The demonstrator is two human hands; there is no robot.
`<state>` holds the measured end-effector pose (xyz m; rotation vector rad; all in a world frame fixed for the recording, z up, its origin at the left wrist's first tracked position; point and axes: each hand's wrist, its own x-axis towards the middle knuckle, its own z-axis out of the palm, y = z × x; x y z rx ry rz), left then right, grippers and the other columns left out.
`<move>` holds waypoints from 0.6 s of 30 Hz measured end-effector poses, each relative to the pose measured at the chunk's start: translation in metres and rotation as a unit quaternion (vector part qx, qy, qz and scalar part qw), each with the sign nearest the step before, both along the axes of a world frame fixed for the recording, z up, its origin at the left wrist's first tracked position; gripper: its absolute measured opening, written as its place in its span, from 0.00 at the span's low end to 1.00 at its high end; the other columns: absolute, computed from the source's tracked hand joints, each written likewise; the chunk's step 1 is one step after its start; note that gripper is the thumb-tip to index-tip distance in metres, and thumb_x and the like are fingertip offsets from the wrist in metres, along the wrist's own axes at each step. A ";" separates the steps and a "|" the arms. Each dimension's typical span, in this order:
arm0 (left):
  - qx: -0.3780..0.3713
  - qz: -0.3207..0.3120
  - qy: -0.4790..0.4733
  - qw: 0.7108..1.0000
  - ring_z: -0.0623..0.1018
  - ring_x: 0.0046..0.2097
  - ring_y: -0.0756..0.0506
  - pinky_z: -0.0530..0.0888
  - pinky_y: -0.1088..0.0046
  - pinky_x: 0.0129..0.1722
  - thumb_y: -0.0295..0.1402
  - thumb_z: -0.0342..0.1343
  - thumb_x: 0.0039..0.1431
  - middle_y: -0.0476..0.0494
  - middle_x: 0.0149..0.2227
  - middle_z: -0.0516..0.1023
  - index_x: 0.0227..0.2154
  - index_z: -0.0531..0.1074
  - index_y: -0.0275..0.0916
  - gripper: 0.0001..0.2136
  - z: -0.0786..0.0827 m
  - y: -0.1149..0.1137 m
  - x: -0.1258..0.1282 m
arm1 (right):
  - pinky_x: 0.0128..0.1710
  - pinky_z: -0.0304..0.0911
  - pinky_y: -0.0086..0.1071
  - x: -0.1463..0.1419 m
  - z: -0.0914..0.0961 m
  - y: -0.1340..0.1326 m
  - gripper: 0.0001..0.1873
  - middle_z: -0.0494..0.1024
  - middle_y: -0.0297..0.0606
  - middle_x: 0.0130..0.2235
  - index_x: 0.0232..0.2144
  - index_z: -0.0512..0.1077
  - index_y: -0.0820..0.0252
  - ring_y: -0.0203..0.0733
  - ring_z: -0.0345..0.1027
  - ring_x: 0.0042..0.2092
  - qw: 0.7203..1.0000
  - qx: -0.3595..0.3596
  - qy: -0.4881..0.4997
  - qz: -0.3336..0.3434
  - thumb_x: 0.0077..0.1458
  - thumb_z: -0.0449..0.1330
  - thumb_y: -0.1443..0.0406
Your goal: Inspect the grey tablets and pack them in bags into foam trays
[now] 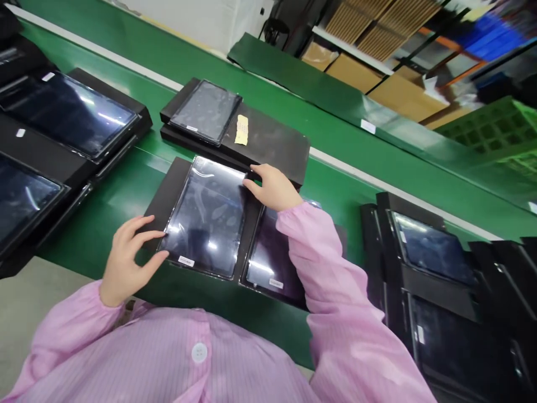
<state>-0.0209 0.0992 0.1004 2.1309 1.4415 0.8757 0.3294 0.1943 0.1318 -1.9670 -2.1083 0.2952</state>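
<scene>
A flat, dark tablet-like screen (210,218) in clear film, with a small white label at its lower edge, lies on a black foam tray (165,193) in front of me. My left hand (130,254) is at its lower left edge, fingers spread and fingertips touching or almost touching the rim. At the upper right corner is my right hand (274,187), its thumb against the edge and a gap between thumb and index finger. A second screen (268,257) lies to the right, partly hidden under my right sleeve.
Behind, another black tray (277,148) carries a screen (205,112) and a yellow paper slip (242,130). More trays with screens stand left (84,112) and right (436,246) on the green belt (126,193). Cardboard boxes (356,73) sit on shelving beyond.
</scene>
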 end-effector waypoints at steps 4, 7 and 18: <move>0.052 -0.013 0.049 0.997 0.61 0.67 0.29 0.59 0.45 0.64 0.37 0.58 0.61 0.35 0.63 0.66 0.44 0.74 0.42 0.10 -0.026 -0.001 0.010 | 0.57 0.68 0.49 -0.009 -0.010 0.010 0.16 0.82 0.48 0.50 0.48 0.79 0.64 0.55 0.76 0.53 0.999 0.015 0.028 -0.003 0.62 0.59 0.63; 0.103 -0.006 0.032 0.994 0.65 0.64 0.32 0.62 0.48 0.60 0.32 0.57 0.62 0.36 0.59 0.70 0.39 0.73 0.42 0.04 -0.040 -0.001 0.012 | 0.55 0.70 0.47 -0.007 -0.011 0.004 0.10 0.84 0.44 0.46 0.40 0.81 0.60 0.53 0.77 0.50 0.996 0.075 0.039 0.019 0.60 0.61 0.66; 0.246 0.012 -0.031 0.969 0.70 0.44 0.38 0.63 0.56 0.47 0.35 0.55 0.60 0.42 0.38 0.78 0.32 0.74 0.47 0.04 -0.067 -0.003 0.013 | 0.49 0.74 0.47 0.002 -0.024 -0.001 0.11 0.84 0.47 0.42 0.42 0.79 0.62 0.53 0.79 0.45 0.989 0.116 0.089 -0.019 0.58 0.62 0.63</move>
